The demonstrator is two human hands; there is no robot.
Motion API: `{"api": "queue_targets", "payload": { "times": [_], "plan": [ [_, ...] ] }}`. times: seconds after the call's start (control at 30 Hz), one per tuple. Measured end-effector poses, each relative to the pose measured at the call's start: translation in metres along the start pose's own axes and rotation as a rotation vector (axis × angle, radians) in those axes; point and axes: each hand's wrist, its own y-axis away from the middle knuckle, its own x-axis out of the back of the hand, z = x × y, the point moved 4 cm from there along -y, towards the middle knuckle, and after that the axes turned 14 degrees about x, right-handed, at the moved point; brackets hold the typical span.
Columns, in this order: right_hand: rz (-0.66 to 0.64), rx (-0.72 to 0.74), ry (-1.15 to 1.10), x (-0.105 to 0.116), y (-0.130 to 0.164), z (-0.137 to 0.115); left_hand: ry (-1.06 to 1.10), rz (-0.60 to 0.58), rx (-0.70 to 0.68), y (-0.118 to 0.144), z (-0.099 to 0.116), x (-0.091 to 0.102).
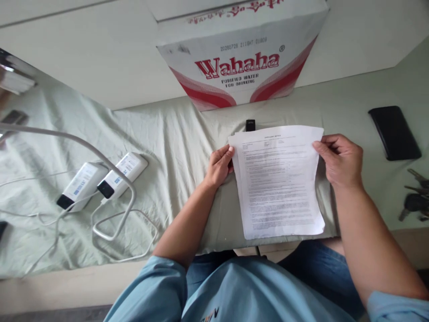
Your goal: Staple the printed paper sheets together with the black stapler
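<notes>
Here, a seated person holds a thin stack of printed sheets (pixel 279 181) flat on a table draped in a pale green cloth (pixel 174 134), directly in front of their lap. The left hand (pixel 219 166) pinches the stack's upper left edge, fingers closed together on the paper; the right hand (pixel 340 159) clamps the upper right corner, thumb on top and fingers curled behind. Gripping both top corners likely keeps the slightly fanned sheets aligned and steady for reading. The stack's long axis runs away from the person, heading at the far end, tilted a little to the left. Behind it stands a Wahaha water carton (pixel 239 58), with a small black object (pixel 250 125) just beyond the paper. A black phone (pixel 394 132) and keys (pixel 415 201) lie to the right; two white power banks (pixel 102 180) with cables (pixel 110 223) lie to the left.
</notes>
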Motion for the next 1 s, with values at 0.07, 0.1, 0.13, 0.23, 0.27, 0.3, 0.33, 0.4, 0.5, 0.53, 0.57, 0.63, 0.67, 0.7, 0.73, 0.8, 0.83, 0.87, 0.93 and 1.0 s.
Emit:
{"api": "queue_targets", "payload": {
  "times": [0.07,0.1,0.13,0.23,0.27,0.3,0.33,0.4,0.5,0.53,0.57,0.63,0.67,0.7,0.73,0.8,0.83,0.87,0.93,1.0],
  "plan": [
    [0.039,0.025,-0.037,-0.001,0.001,-0.002,0.007,-0.005,-0.003,0.0,0.0,0.0],
    [0.053,0.032,-0.052,-0.002,0.002,-0.003,0.006,-0.006,-0.004,0.001,0.001,-0.001],
    [0.049,0.028,-0.058,-0.004,0.002,-0.004,0.003,-0.007,-0.005,0.001,0.002,-0.001],
    [0.035,0.015,-0.085,-0.009,0.005,-0.007,-0.005,-0.012,-0.003,0.003,0.006,-0.003],
    [0.032,0.01,-0.101,-0.01,0.006,-0.008,-0.009,-0.012,-0.004,0.004,0.007,-0.004],
    [0.033,0.004,-0.117,-0.01,0.006,-0.008,-0.013,-0.01,-0.006,0.004,0.008,-0.004],
    [0.032,-0.002,-0.128,-0.011,0.006,-0.009,-0.017,-0.007,-0.006,0.004,0.008,-0.004],
    [0.035,-0.01,-0.135,-0.011,0.007,-0.009,-0.025,-0.006,-0.006,0.004,0.008,-0.004],
    [0.041,-0.001,-0.144,-0.011,0.007,-0.01,-0.022,-0.008,0.004,0.003,0.007,-0.004],
    [0.041,0.002,-0.151,-0.012,0.007,-0.01,-0.02,-0.009,0.006,0.003,0.007,-0.004],
    [0.041,0.001,-0.157,-0.012,0.007,-0.01,-0.019,-0.009,0.009,0.003,0.007,-0.004],
    [0.035,-0.004,-0.151,-0.012,0.007,-0.009,-0.02,-0.008,0.014,0.003,0.007,-0.005],
    [0.033,-0.005,-0.141,-0.012,0.007,-0.008,-0.022,-0.007,0.015,0.003,0.008,-0.005],
    [0.031,-0.002,-0.131,-0.012,0.007,-0.007,-0.023,-0.005,0.016,0.004,0.009,-0.005],
    [0.03,0.002,-0.123,-0.012,0.007,-0.007,-0.025,-0.006,0.018,0.004,0.01,-0.006],
    [0.031,0.01,-0.116,-0.012,0.007,-0.006,-0.026,-0.013,0.022,0.005,0.011,-0.007],
    [0.03,0.013,-0.114,-0.012,0.007,-0.006,-0.025,-0.016,0.024,0.005,0.012,-0.008],
    [0.026,0.014,-0.111,-0.012,0.007,-0.005,-0.025,-0.018,0.026,0.006,0.013,-0.008],
    [0.019,0.019,-0.096,-0.012,0.007,-0.003,-0.023,-0.018,0.026,0.006,0.014,-0.009],
    [0.01,0.019,-0.084,-0.012,0.007,-0.001,-0.022,-0.018,0.027,0.006,0.014,-0.01]
  ]
}}
